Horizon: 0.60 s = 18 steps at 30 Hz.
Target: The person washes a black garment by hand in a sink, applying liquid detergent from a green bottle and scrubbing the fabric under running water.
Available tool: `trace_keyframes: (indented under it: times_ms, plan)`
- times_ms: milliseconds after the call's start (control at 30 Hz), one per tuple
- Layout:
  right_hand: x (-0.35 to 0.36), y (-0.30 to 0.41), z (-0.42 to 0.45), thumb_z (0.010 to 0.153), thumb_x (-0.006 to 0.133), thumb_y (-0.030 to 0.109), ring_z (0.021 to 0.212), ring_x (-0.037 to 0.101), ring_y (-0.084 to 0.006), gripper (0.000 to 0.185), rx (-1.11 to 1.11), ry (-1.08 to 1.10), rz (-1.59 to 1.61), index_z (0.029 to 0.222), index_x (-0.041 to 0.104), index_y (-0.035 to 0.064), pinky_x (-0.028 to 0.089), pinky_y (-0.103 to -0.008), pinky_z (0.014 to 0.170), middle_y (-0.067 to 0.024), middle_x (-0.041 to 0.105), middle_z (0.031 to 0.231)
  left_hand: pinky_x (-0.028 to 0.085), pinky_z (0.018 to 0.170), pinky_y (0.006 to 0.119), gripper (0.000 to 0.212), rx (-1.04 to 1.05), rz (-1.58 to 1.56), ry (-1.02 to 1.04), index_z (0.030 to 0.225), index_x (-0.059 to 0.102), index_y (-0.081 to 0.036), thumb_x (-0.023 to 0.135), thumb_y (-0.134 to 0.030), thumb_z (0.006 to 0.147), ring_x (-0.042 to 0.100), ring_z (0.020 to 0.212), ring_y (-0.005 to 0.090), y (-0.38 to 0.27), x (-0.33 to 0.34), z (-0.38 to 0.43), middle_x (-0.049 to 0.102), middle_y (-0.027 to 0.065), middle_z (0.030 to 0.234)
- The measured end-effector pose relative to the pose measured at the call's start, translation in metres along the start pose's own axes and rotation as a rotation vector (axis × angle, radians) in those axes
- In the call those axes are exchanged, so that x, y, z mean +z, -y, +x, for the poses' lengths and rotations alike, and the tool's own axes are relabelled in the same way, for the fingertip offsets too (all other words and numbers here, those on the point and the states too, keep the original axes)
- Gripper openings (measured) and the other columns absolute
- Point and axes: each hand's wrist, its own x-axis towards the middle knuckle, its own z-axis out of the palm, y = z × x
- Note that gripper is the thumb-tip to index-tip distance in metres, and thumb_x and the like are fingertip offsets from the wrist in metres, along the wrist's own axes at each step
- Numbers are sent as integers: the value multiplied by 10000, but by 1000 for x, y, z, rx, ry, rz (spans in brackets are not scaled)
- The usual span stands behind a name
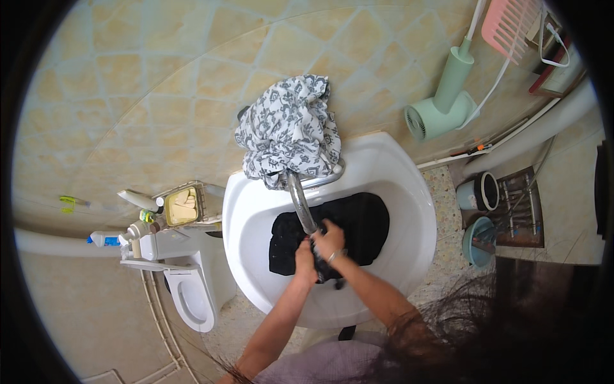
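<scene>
A black cloth item (364,223) lies spread in the white washbasin (424,206). My left hand (306,261) grips a bunched part of dark cloth below the spout of the chrome faucet (300,199). Beside it, my right hand (330,241), with a bracelet at the wrist, holds the same bunch. Its fingers are partly hidden and slightly blurred. A white cloth with a grey pattern (292,129) is heaped over the back of the faucet. Whether water runs, I cannot tell.
Left of the basin stand a toilet (194,302), a wire rack (200,201) with a yellow soap dish (181,206), and several bottles. A green hair dryer (448,96) and a pink comb (508,29) hang at the upper right. A bucket (467,194) and a blue basin (472,242) stand right.
</scene>
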Motion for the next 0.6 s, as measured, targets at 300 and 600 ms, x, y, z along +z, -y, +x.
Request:
trace_keyframes:
  times_ms: [300, 600]
  plan:
    - [-91, -16, 24, 748, 636, 113, 794, 575, -112, 304, 241, 683, 864, 1026, 558, 19, 464, -250, 720, -32, 600, 921, 434, 592, 217, 205, 328, 377, 273, 862, 498, -58, 641, -171, 769, 490, 652, 90, -90, -24, -26, 511, -7, 774]
    - [-104, 20, -6, 662, 600, -18, 804, 569, -131, 521, 202, 910, 954, 1158, 442, -2, 460, -255, 742, -54, 580, 933, 377, 824, 237, 463, 306, 540, 294, 1144, 452, 13, 601, -263, 804, 481, 940, 129, -75, -2, -65, 507, 73, 1056]
